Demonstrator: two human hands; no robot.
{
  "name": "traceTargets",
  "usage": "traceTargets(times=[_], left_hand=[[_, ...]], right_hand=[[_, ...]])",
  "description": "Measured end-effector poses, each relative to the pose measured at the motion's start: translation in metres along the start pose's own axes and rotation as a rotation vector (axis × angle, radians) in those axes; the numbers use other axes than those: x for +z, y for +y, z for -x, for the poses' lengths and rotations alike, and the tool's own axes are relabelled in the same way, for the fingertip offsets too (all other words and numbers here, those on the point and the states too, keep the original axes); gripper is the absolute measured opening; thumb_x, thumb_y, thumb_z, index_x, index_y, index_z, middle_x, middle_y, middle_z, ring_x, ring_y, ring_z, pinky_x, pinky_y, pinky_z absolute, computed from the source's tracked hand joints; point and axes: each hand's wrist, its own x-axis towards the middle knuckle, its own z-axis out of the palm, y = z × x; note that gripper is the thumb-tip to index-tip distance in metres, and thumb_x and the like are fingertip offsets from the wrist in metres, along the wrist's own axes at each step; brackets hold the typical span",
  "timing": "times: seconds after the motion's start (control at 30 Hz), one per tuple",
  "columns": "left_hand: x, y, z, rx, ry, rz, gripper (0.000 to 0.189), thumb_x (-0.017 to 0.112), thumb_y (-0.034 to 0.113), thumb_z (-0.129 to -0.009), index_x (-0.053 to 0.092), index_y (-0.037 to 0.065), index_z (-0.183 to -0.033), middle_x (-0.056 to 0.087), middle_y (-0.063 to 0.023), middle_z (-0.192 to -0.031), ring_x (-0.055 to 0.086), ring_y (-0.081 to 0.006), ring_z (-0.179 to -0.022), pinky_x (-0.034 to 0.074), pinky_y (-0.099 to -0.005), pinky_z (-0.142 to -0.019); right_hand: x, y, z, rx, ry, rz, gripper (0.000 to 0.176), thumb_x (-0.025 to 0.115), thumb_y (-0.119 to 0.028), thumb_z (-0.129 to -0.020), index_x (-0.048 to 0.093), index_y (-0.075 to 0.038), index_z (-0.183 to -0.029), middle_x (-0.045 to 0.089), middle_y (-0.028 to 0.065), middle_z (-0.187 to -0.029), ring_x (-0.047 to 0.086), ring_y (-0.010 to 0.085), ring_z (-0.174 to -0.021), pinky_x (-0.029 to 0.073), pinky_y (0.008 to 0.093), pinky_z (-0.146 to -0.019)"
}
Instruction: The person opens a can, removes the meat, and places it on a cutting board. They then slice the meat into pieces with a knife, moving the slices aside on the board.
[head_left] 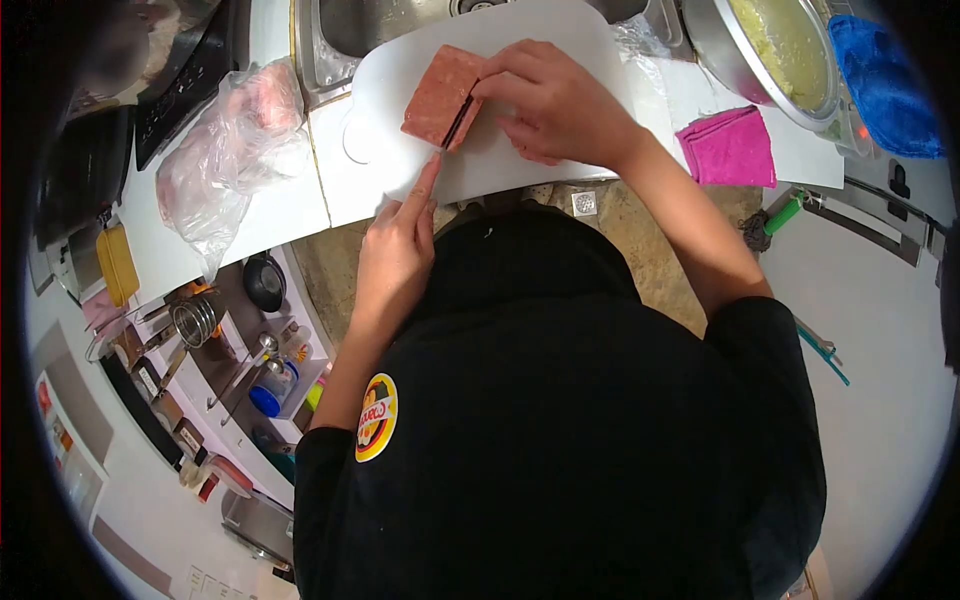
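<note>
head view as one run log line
left hand: holding knife; right hand: touching meat block; knife: blade against block; block: on white board

Illumination is bright and fairly even over the white plastic cutting board [385, 85]; its surface is near washed-out and its left margin partly merges with the white countertop [335, 200]. Glare noted: pale highlights on the crumpled clear plastic bag [235, 150], left of the board, and on the round silver metal bowl [720, 60], right of it. The black fabric shirt [560, 420], below the board, records as a dark mass with few visible folds. The pink rectangular meat block [435, 95] on the board is legible, fine detail soft. Wide-angle curvature bends lines far from the board; outer corners fall to black. Light source position: cannot be determined.
</note>
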Motion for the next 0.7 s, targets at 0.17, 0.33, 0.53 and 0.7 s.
traceTargets(times=[0.17, 0.33, 0.53, 0.7], left_hand=[[0.001, 0.004, 0.003, -0.038, -0.030, -0.081, 0.054, 0.054, 0.011, -0.096, 0.045, 0.028, -0.146, 0.063, -0.0272, -0.092, 0.064, -0.0441, -0.084, 0.051, -0.0507, -0.076], [0.007, 0.005, 0.006, 0.001, 0.030, -0.053, 0.054, 0.054, 0.010, -0.096, 0.045, 0.028, -0.146, 0.063, -0.0264, -0.094, 0.064, -0.0437, -0.084, 0.051, -0.0511, -0.076], [-0.002, 0.001, 0.000, 0.028, 0.035, -0.019, 0.051, 0.054, 0.009, -0.096, 0.048, 0.025, -0.144, 0.063, -0.0273, -0.089, 0.064, -0.0439, -0.082, 0.050, -0.0511, -0.075], [-0.009, -0.001, 0.012, 0.004, 0.030, -0.082, 0.050, 0.054, 0.010, -0.096, 0.049, 0.025, -0.143, 0.063, -0.0271, -0.085, 0.064, -0.0438, -0.078, 0.049, -0.0517, -0.071]], right_hand=[[0.006, -0.003, 0.001, -0.030, -0.056, 0.118, 0.031, 0.071, -0.005, -0.067, 0.066, -0.009, -0.097, 0.061, 0.0049, -0.106, 0.056, 0.0262, -0.108, 0.045, 0.0403, -0.096], [0.007, -0.001, -0.001, -0.056, -0.135, 0.158, 0.030, 0.072, -0.007, -0.065, 0.068, -0.010, -0.095, 0.062, 0.0029, -0.102, 0.057, 0.0247, -0.105, 0.045, 0.0389, -0.096], [0.012, 0.007, -0.004, -0.070, -0.170, 0.159, 0.028, 0.071, -0.006, -0.065, 0.069, -0.010, -0.093, 0.064, 0.0009, -0.098, 0.058, 0.0234, -0.103, 0.045, 0.0377, -0.097], [0.012, 0.009, -0.005, -0.113, -0.144, 0.188, 0.026, 0.073, -0.007, -0.060, 0.067, -0.013, -0.085, 0.062, -0.0005, -0.096, 0.058, 0.0208, -0.101, 0.043, 0.0370, -0.097]])
